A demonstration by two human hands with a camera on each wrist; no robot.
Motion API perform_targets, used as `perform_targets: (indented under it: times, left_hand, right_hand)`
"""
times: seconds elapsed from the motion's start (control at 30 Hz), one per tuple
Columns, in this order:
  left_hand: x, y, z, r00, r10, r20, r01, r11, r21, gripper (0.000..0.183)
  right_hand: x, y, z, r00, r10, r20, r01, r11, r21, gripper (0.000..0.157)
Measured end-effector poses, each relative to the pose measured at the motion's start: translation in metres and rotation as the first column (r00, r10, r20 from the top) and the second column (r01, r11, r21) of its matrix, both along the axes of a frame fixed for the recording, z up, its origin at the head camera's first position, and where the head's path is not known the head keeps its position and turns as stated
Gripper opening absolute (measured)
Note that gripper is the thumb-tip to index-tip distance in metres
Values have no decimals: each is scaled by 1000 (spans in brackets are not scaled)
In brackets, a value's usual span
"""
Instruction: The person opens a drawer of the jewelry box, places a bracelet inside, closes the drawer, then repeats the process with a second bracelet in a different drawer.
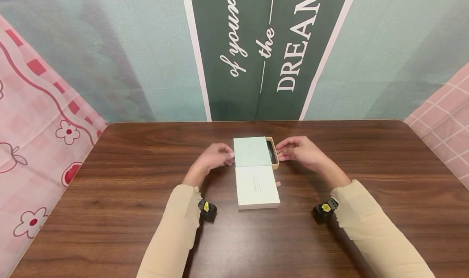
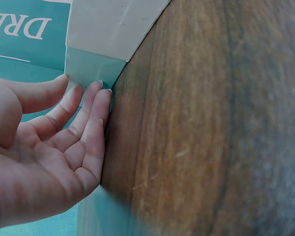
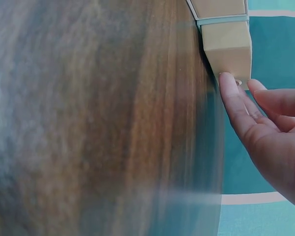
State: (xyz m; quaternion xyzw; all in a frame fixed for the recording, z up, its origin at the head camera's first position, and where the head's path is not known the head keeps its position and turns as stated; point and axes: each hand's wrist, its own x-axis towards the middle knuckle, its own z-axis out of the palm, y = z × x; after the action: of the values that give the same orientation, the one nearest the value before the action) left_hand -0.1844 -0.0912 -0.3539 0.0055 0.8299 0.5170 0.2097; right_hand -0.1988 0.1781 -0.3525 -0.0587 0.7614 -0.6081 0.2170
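Observation:
A pale mint slide-out box (image 1: pixel 252 152) lies on the table, its cream drawer (image 1: pixel 275 167) drawn partly out to the right. Inside the drawer's gap shows something dark (image 1: pixel 270 151), mostly covered by the sleeve. My left hand (image 1: pixel 220 155) is at the mint box's left end; in the left wrist view its loosely extended fingertips rest against that end, thumb at the edge. On the other side, my right hand (image 1: pixel 299 151) touches the drawer's end face with extended fingertips, the thumb close to its edge. A white box (image 1: pixel 257 187) with gold lettering lies directly in front of the mint box.
A small pink tab (image 1: pixel 278 184) sticks out of the white box's right side. The brown wooden table (image 1: pixel 110 213) reaches back to a teal and dark green backdrop (image 1: pixel 253 103) with white lettering. Pink patterned cloth (image 1: pixel 44 156) hangs at the left.

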Motion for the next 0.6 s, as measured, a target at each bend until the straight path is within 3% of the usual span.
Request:
perform_targets:
  times: [0.13,0.6]
  left_hand:
    - [0,0,0,1000,-2,-4,2,1000,0,13]
    - [0,0,-1,1000,-2,-6,2,1000,-1,14]
  right_hand:
    - [0,-1,-1,1000,7,-13,-7,1000,19,23]
    - [1,-7,-3,999,36,25,-34,996,-88,26]
